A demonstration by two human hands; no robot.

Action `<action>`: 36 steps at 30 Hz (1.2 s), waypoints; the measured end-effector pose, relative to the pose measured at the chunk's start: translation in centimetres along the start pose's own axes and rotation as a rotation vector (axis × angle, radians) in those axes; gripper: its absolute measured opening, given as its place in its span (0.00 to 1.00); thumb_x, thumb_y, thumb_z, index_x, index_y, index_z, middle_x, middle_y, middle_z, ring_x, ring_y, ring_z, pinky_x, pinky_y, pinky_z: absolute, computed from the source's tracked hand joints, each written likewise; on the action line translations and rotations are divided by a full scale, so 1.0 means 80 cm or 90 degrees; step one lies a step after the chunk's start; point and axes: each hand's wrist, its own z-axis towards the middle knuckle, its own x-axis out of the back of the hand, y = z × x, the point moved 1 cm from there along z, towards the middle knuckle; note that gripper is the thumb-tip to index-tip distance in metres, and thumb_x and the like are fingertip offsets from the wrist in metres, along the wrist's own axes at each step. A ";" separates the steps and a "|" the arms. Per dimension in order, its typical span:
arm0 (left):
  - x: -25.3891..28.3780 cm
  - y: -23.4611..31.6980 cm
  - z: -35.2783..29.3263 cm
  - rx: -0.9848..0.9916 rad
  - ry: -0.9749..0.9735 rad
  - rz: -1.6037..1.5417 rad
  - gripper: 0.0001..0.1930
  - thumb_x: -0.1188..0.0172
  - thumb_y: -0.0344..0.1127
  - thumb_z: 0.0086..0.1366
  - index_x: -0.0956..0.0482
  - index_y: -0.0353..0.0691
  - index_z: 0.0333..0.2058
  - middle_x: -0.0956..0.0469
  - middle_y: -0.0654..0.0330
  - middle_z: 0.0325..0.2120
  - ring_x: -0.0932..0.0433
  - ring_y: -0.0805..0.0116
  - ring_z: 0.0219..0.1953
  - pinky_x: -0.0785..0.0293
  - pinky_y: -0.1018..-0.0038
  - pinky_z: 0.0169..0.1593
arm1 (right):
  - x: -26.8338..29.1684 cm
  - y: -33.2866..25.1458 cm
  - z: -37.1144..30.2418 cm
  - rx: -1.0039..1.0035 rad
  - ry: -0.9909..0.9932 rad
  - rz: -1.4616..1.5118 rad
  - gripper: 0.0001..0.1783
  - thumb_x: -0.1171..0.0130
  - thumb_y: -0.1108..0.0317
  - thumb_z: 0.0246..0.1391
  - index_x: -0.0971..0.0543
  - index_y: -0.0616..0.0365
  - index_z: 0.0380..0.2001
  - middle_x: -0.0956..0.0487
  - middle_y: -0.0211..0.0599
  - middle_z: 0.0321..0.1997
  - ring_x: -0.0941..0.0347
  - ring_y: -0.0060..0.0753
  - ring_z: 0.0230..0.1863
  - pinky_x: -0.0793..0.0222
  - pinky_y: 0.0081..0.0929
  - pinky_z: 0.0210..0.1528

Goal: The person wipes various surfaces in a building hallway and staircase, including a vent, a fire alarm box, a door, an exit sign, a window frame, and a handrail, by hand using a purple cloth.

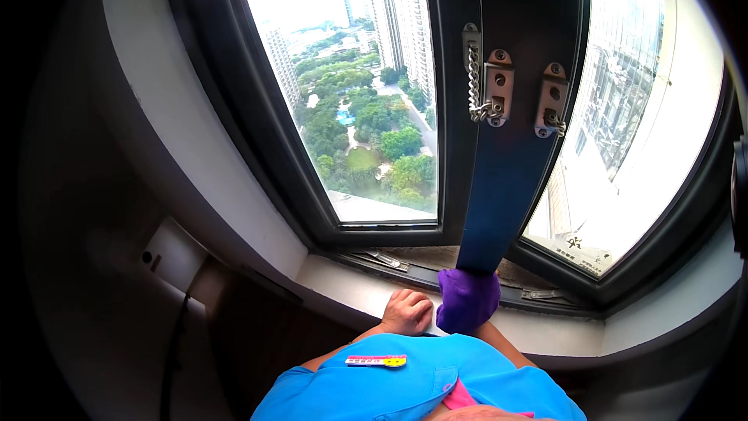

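Observation:
My left hand (407, 312) rests on the white windowsill (335, 279), its fingers curled in a loose fist with nothing visible in them. Just right of it, a purple cleaning cloth (467, 300) is bunched over my right hand, whose fingers are hidden under the fabric. The cloth presses against the foot of the dark upright window post (499, 210), where the post meets the bottom frame. Both forearms reach forward past my blue shirt.
Two black-framed casement sashes stand tilted outward, a left sash (444, 148) and a right sash (604, 292). Metal brackets (499, 87) with a chain (474, 82) sit on the post. A metal stay (382, 260) lies along the bottom track. Trees and tall buildings show far below outside.

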 end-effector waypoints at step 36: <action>-0.002 0.002 -0.003 0.005 0.003 0.007 0.07 0.34 0.32 0.51 0.19 0.45 0.31 0.21 0.63 0.33 0.23 0.63 0.38 0.30 0.66 0.43 | 0.010 -0.001 -0.001 0.014 -0.024 -0.002 0.12 0.40 0.58 0.29 0.27 0.45 0.22 0.28 0.35 0.23 0.29 0.47 0.26 0.40 0.46 0.28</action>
